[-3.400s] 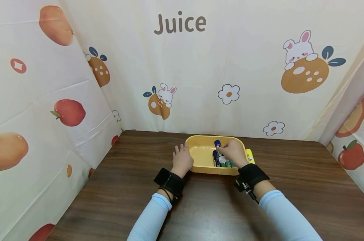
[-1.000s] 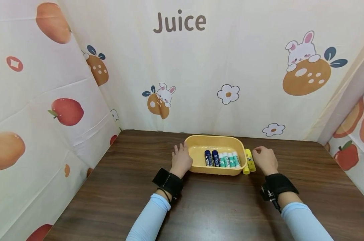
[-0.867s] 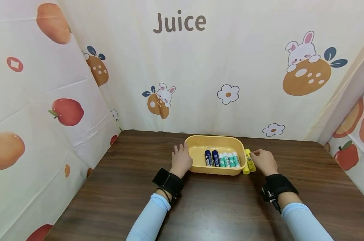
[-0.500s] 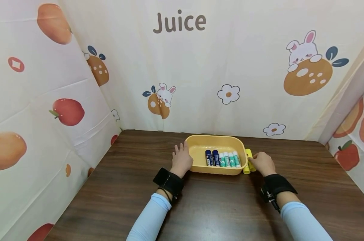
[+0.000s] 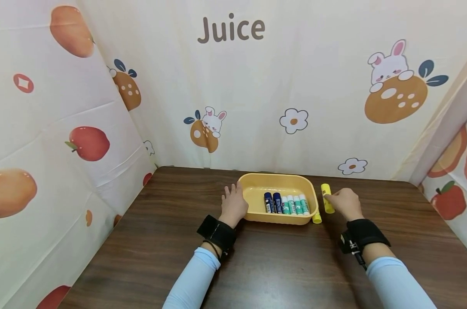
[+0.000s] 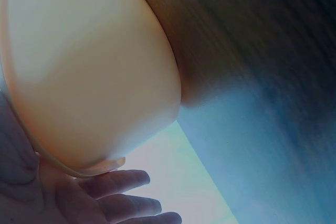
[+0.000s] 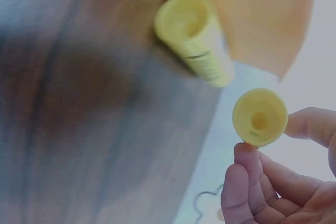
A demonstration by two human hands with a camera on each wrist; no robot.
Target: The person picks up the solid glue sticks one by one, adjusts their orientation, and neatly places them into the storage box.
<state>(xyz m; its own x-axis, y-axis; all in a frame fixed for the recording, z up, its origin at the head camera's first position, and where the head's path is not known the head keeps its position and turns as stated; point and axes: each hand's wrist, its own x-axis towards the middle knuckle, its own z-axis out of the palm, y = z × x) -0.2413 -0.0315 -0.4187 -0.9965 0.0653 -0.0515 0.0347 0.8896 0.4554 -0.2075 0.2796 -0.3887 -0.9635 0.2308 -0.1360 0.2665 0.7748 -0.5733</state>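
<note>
My right hand (image 5: 346, 203) pinches a yellow glue stick (image 5: 326, 198) between thumb and fingertips, a little right of the yellow tray (image 5: 252, 218). In the right wrist view its round hollow end (image 7: 260, 117) faces the camera, above the table. A second yellow glue stick (image 7: 197, 43) lies against the tray's right side. My left hand (image 5: 234, 206) rests against the tray's left end, fingers spread and mostly straight at the rim. Inside the tray, two dark blue glue sticks (image 5: 273, 202) lie beside several green-and-white ones (image 5: 295, 204), in a row along the right half.
The brown wooden table (image 5: 272, 266) reaches back to a printed curtain (image 5: 252, 86), with more curtain at both sides. The tray stands near the table's back edge, and its left half shows bare floor.
Earlier my right hand was placing a blue glue stick in the tray. Then it moved out to the yellow pair, took one, and lifted it away rightward. My left hand has stayed put.
</note>
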